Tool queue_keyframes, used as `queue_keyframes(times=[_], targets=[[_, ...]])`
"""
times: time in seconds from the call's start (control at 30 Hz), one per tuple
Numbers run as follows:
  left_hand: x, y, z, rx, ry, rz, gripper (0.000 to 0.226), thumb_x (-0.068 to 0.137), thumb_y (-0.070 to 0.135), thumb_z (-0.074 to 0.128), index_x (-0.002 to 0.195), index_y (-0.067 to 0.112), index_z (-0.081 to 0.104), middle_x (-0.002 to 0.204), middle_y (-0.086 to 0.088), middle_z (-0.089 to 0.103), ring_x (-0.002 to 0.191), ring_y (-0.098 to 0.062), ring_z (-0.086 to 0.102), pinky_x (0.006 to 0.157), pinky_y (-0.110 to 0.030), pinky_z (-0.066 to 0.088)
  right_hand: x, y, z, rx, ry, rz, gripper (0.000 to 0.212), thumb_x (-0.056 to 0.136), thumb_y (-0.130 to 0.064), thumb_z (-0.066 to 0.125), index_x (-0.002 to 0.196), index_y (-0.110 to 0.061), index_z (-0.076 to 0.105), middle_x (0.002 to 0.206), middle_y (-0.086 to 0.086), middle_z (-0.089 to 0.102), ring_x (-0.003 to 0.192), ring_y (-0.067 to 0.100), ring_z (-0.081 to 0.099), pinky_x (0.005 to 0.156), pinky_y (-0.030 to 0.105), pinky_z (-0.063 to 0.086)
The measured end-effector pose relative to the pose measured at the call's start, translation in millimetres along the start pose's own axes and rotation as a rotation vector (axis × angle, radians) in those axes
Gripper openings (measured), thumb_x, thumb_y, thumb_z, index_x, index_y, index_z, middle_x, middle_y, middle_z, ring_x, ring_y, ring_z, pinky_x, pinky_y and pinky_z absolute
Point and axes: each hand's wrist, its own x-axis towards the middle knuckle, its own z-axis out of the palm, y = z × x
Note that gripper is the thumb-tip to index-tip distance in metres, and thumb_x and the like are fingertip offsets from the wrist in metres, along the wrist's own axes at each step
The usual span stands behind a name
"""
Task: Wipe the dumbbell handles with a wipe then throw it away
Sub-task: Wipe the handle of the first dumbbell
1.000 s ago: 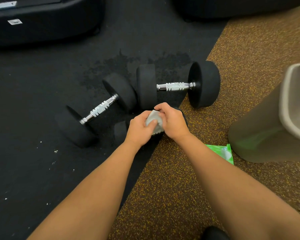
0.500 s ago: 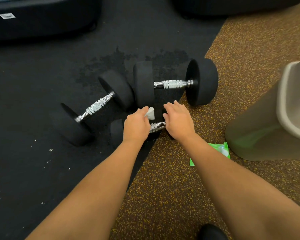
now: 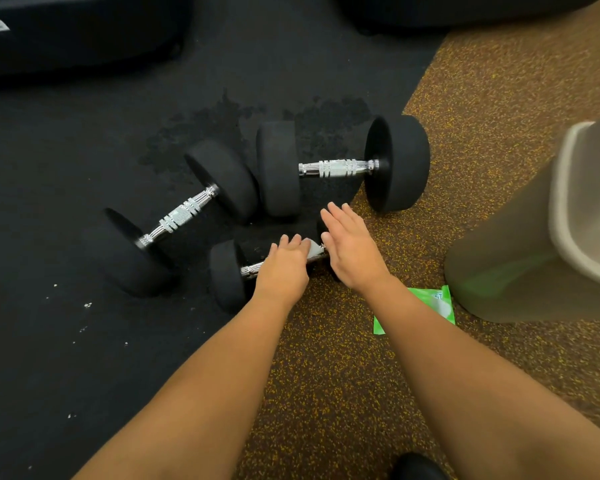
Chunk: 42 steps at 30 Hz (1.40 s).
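Three black dumbbells with knurled chrome handles lie on the floor. The left dumbbell [image 3: 177,216] and the far right dumbbell [image 3: 336,168] are untouched. My left hand [image 3: 284,268] curls over the handle of the small near dumbbell [image 3: 227,275] and holds a white wipe [image 3: 314,247] against it; a corner of the wipe sticks out to the right of my fingers. My right hand [image 3: 352,251] has straight fingers and lies over the near dumbbell's right end, hiding that weight.
A beige bin [image 3: 499,271] stands at the right on the speckled brown floor. A green wipe pack [image 3: 430,303] lies beside its base, partly under my right forearm. Black padded equipment [image 3: 84,29] lines the far edge. A dark object [image 3: 416,465] shows at the bottom.
Both hands held the wipe together above the near dumbbell. My right hand let go and flattened over the right end. My left hand brought the wipe down onto the handle.
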Motion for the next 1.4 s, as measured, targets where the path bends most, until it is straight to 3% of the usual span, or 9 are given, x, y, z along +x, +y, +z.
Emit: queue_keyframes(times=[0.17,0.3,0.4,0.6,0.73,0.83,1.17,1.3,1.4], targets=[[9.1,7.0,-4.9,0.000,-0.027,-0.046,0.044,0.093,0.009,0.045,0.136,0.008,0.042,0.136,-0.012,0.047,0.126,-0.029,0.043,0.103,-0.039,0.036,3.1,-0.1,0.6,-0.008,-0.006,0.006,0.046,0.101,-0.022,0.036,0.144,-0.007,0.032,0.153,0.011,0.030,0.145,0.027,0.016,0.119,0.034,0.010],[10.0,6.6,-0.2,0.004,-0.046,0.049,0.049,0.092,0.007,0.045,0.140,0.006,0.036,0.145,-0.014,0.039,0.137,-0.031,0.030,0.113,-0.042,0.025,3.1,0.1,1.2,0.012,0.003,0.008,0.046,0.101,-0.022,0.034,0.145,-0.007,0.031,0.154,0.010,0.028,0.145,0.026,0.015,0.119,0.032,0.008],[1.4,-2.4,5.9,-0.019,-0.047,0.129,0.057,0.095,0.007,0.041,0.149,0.008,0.021,0.156,-0.012,0.021,0.145,-0.030,0.014,0.118,-0.040,0.012,2.1,0.8,2.1,0.001,0.008,0.005,0.046,0.101,-0.023,0.033,0.145,-0.008,0.030,0.154,0.009,0.027,0.145,0.025,0.014,0.117,0.029,0.005],[-16.1,-19.4,16.6,0.028,-0.022,0.187,0.059,0.098,0.011,0.035,0.151,0.011,0.008,0.160,-0.007,0.002,0.148,-0.022,-0.003,0.117,-0.032,-0.005,0.5,0.7,2.1,0.017,0.020,0.004,0.046,0.101,-0.022,0.035,0.144,-0.008,0.032,0.153,0.009,0.029,0.145,0.025,0.014,0.118,0.031,0.008],[-13.0,-4.1,17.0,-0.038,0.022,0.066,0.058,0.097,0.011,0.037,0.150,0.008,0.015,0.159,-0.009,0.012,0.148,-0.024,0.005,0.119,-0.036,0.003,1.2,0.2,2.4,0.006,0.018,0.009,0.046,0.101,-0.022,0.034,0.144,-0.008,0.032,0.154,0.009,0.029,0.145,0.025,0.015,0.118,0.030,0.007],[-1.3,7.2,12.0,-0.083,0.008,0.079,0.058,0.094,0.007,0.039,0.149,0.007,0.021,0.156,-0.011,0.021,0.146,-0.027,0.012,0.119,-0.039,0.010,2.3,0.4,2.8,0.018,0.014,0.019,0.045,0.101,-0.023,0.033,0.145,-0.009,0.033,0.154,0.008,0.028,0.145,0.024,0.014,0.117,0.028,0.005],[-20.6,-16.0,14.1,0.150,-0.075,0.257,0.061,0.098,0.010,0.033,0.151,0.010,0.005,0.160,-0.008,-0.004,0.147,-0.025,-0.007,0.118,-0.035,-0.006,2.7,1.0,0.9,0.017,-0.001,0.013,0.047,0.101,-0.023,0.034,0.145,-0.008,0.031,0.154,0.009,0.028,0.146,0.024,0.013,0.117,0.027,0.004],[-21.9,-14.3,14.0,0.078,-0.055,0.155,0.061,0.097,0.010,0.036,0.151,0.008,0.008,0.160,-0.009,0.000,0.148,-0.025,-0.003,0.119,-0.036,-0.002,1.8,-1.3,-1.3,0.022,0.006,0.004,0.046,0.101,-0.021,0.036,0.144,-0.006,0.031,0.153,0.011,0.028,0.145,0.027,0.014,0.117,0.028,0.004],[-14.3,1.3,11.3,-0.045,0.017,0.040,0.058,0.094,0.008,0.040,0.149,0.005,0.021,0.157,-0.011,0.018,0.146,-0.025,0.011,0.119,-0.035,0.006,2.8,-2.6,-1.9,0.011,-0.003,0.004,0.046,0.101,-0.021,0.035,0.144,-0.005,0.031,0.153,0.012,0.028,0.145,0.028,0.014,0.117,0.029,0.004]])
